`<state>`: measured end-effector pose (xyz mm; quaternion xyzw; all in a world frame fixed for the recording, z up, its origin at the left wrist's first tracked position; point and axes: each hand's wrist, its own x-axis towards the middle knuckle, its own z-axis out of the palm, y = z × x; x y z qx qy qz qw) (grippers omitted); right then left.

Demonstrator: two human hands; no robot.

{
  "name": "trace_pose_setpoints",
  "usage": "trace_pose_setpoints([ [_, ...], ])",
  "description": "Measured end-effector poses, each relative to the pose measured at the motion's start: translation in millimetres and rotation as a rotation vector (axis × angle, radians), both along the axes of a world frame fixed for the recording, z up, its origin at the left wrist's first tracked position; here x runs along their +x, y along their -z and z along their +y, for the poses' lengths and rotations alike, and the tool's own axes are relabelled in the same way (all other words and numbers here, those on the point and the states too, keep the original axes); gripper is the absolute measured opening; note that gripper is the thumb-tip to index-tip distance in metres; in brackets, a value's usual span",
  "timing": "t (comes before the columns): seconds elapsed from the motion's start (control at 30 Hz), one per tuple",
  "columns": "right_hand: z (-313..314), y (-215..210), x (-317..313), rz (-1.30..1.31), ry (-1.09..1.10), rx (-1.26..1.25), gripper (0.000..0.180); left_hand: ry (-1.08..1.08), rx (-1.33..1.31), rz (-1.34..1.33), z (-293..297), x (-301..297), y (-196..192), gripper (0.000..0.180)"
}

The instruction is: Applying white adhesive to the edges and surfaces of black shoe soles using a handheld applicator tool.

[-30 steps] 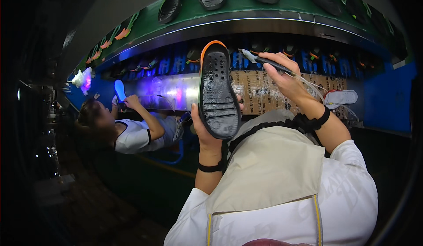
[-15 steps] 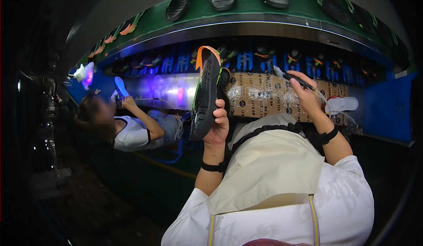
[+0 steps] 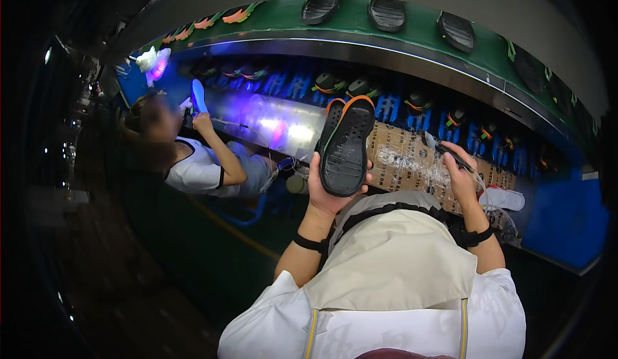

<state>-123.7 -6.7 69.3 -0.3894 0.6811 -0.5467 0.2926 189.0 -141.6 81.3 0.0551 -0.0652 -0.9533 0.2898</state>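
Note:
My left hand point(image 3: 324, 188) is closed around a black shoe sole point(image 3: 347, 150) with an orange rim at its toe end. The sole's ribbed, holed inner face is turned up, looking wet. A second dark sole point(image 3: 331, 118) with an orange edge shows partly behind it; whether my hand holds that one too is hidden. To the right, my right hand point(image 3: 461, 174) grips a dark-handled brush point(image 3: 456, 156) with a pale tip and a thin clear tube trailing from its rear. The brush is apart from the sole, over the cardboard point(image 3: 405, 166).
A green conveyor point(image 3: 283, 19) carrying several soles curves across the back. Beneath it is a rack of blue holders point(image 3: 386, 108) with dark soles. A white shoe point(image 3: 505, 199) lies right of the cardboard. At left, a co-worker point(image 3: 206, 166) holds a blue-lit sole point(image 3: 198, 96).
The sole in my left hand has turned from nearly edge-on to face up. The view has swung left. My right hand still holds the brush away from the sole.

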Motion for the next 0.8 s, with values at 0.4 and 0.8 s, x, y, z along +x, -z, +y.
trace_pose_setpoints([
  [0.4, 3, 9, -2, 0.069, -0.041, 0.064, 0.028, -0.005, -0.463, 0.106, -238, -6, -113, 0.103],
  [0.8, -9, 13, 6, 0.087, -0.037, 0.193, 0.029, -1.495, -1.424, -1.743, -378, -8, -94, 0.064],
])
